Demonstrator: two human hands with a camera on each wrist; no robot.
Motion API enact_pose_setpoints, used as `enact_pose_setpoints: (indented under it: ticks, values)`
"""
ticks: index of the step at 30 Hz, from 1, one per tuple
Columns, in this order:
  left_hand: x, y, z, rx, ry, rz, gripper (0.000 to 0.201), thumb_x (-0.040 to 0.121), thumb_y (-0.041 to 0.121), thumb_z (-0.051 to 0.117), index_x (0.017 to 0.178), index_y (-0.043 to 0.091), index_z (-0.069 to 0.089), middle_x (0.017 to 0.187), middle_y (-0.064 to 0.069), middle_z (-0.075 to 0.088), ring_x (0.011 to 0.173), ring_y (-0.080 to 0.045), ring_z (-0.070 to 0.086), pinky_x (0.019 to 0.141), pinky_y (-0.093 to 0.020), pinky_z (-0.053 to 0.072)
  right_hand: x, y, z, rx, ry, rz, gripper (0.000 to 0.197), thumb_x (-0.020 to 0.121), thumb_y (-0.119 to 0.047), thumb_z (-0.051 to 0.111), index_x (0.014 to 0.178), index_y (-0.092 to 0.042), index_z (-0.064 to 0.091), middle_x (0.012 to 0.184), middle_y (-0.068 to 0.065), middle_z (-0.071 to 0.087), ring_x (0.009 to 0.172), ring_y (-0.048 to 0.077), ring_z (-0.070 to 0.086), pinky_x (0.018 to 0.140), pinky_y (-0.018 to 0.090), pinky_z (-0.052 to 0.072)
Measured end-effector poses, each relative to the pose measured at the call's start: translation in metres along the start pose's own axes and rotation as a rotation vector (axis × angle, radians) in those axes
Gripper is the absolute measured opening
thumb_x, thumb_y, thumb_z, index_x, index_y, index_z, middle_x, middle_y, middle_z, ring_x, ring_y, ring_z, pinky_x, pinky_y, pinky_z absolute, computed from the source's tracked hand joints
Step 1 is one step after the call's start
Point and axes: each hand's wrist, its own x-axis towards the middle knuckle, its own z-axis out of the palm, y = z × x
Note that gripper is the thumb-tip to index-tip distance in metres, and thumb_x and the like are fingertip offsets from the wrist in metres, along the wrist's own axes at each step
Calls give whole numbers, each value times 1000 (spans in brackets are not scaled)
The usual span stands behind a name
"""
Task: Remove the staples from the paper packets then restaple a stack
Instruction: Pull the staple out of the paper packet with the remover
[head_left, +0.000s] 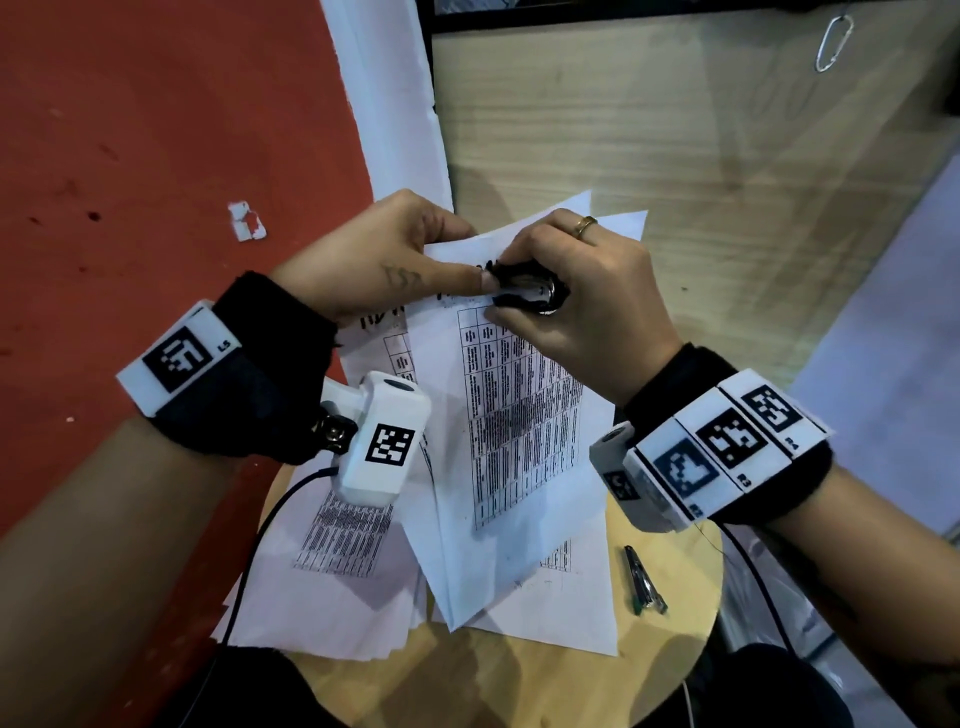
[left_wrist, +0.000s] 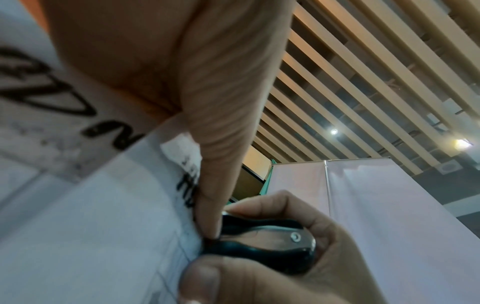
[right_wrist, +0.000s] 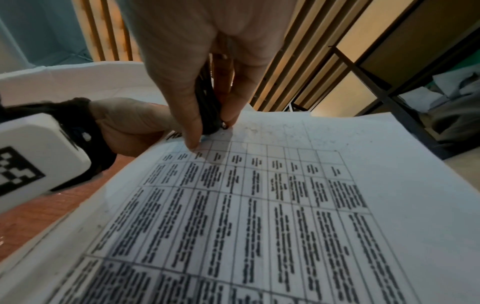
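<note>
A printed paper packet (head_left: 519, 415) lies tilted on a heap of other sheets (head_left: 332, 587). My left hand (head_left: 470, 254) pinches its top left corner, thumb on top. In the left wrist view that thumb (left_wrist: 210, 205) presses the packet (left_wrist: 91, 226) right beside the tool. My right hand (head_left: 511, 288) grips a black staple remover (head_left: 540, 293) between thumb and fingers, its front end at that same corner. The right wrist view shows my right hand (right_wrist: 210, 131) holding the staple remover (right_wrist: 207, 115) down onto the packet (right_wrist: 259, 205). The staple itself is hidden.
The papers cover a small round wooden table (head_left: 665, 623). A small metal tool (head_left: 644, 582) lies on its right side. Red floor (head_left: 130, 182) is to the left, a wooden panel (head_left: 675, 156) behind, with a carabiner (head_left: 834, 44). A cable (head_left: 260, 545) hangs from my left wrist.
</note>
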Motion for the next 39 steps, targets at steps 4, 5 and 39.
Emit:
enact_pose_setpoints:
  ticks: [4,5,39]
  values:
    - [-2,-4,3,-115,53,-26,20,75,16,75,92,6,73,91,-21,71,74,-20,62,68,-30,52,-3,1,-3,124,7,91,40,58,-23,83,87,-2,65,85,9,65,79,15,57,71,26,46]
    - [-2,-4,4,-137,67,-38,17,76,14,75,91,6,73,90,-19,72,73,-21,64,69,-31,53,-4,2,-5,145,16,114,45,58,-26,84,90,-2,64,88,8,65,81,15,58,73,26,47]
    - [8,-26,25,91,295,41,47,65,54,59,86,14,69,87,-28,66,70,-14,50,73,-53,52,6,-13,17,934,88,1218,30,80,2,61,61,-17,47,61,5,51,36,3,38,33,11,20]
